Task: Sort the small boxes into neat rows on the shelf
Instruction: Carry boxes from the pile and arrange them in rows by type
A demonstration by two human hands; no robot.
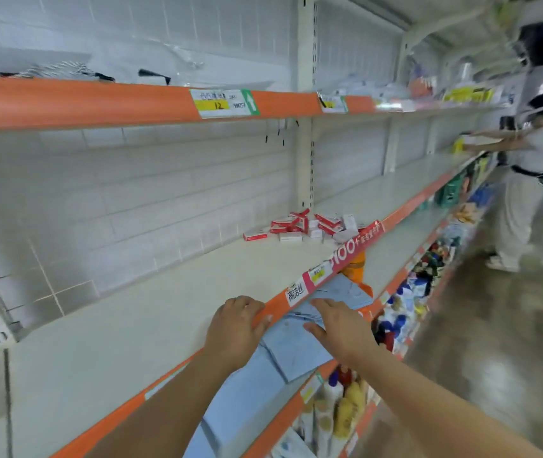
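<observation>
Boxes [306, 226], small cardboard cartons in red and white, lie in a loose jumbled heap right of centre in the frame, some flat, some tilted across one another, toward the front of a long pale shelf [151, 312] with a smooth matt top. One flat carton [255, 236] sits a little apart at the left edge of the heap. An orange plastic strip [405, 209] runs along the shelf's front lip, carrying paper price tags and a red banner [357, 247] printed with "100+". At lower centre, the left hand [235, 327] rests on that orange lip, fingers curled over the edge, its grip closed loosely on the lip alone and well apart from the cartons. Just to its right, the right hand [341, 327] is flat and spread, palm down, holding nothing, hovering over or touching pale blue flat packs [300, 352] stacked on the tier below; whether it touches them I cannot tell. Behind the shelf, the back wall is white panelling [131, 193] with a brick-like grid, and perforated metal uprights [305, 104] stand between bays. An upper orange-edged shelf [98, 102] crosses the top of the frame with a yellow-and-white label [222, 102]. Lower tiers at right hold colourful, blurred packets [428, 269]. At far right, another person [534, 166] in light clothes reaches toward the shelving, standing on a glossy floor [494, 342].
</observation>
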